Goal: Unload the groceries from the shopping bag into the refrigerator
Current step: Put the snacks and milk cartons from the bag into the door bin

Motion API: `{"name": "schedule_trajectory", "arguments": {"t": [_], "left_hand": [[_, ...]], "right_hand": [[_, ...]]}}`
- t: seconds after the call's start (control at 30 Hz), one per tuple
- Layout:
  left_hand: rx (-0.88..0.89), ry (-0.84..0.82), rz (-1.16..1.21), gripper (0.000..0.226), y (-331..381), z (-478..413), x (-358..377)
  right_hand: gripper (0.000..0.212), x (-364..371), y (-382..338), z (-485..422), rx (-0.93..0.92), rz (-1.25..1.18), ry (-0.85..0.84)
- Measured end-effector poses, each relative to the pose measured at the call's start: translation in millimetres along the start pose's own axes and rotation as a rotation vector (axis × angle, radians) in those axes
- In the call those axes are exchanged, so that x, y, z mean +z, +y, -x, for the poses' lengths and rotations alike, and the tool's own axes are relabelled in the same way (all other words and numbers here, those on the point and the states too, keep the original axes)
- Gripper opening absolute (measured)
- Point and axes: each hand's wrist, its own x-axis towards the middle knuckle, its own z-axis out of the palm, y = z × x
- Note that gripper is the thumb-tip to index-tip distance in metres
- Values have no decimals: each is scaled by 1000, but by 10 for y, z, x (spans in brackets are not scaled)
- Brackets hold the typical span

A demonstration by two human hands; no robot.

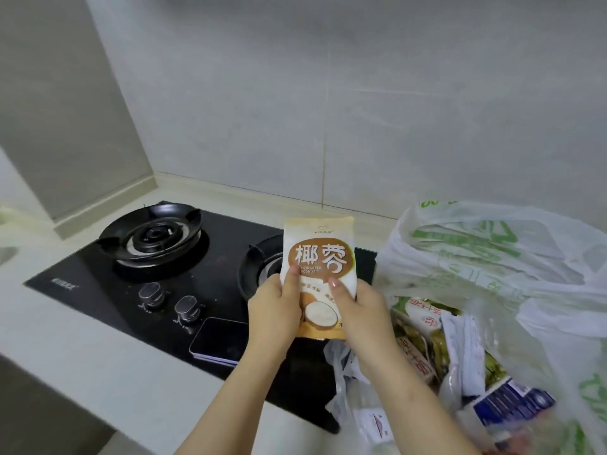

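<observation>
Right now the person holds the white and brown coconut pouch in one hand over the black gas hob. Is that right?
No, both hands hold it: the head view shows the left hand and the right hand gripping the white and brown coconut pouch over the black gas hob.

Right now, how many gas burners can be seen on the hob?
2. The left burner sits fully visible toward the far left of the hob; the right burner is partly covered by the coconut packet held in front of it.
</observation>
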Motion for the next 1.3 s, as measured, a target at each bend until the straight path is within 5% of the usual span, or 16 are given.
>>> {"name": "schedule_trajectory", "arguments": {"t": [0.6,1.3], "left_hand": [[-409,832,142,37,-663,1820,-1721],[-596,1929,124,31,-1093,6571,-3863]], "right_hand": [[19,1305,-28,1635,3,83,-949],[12,2045,-235,6808,-47,91,-2032]]}}
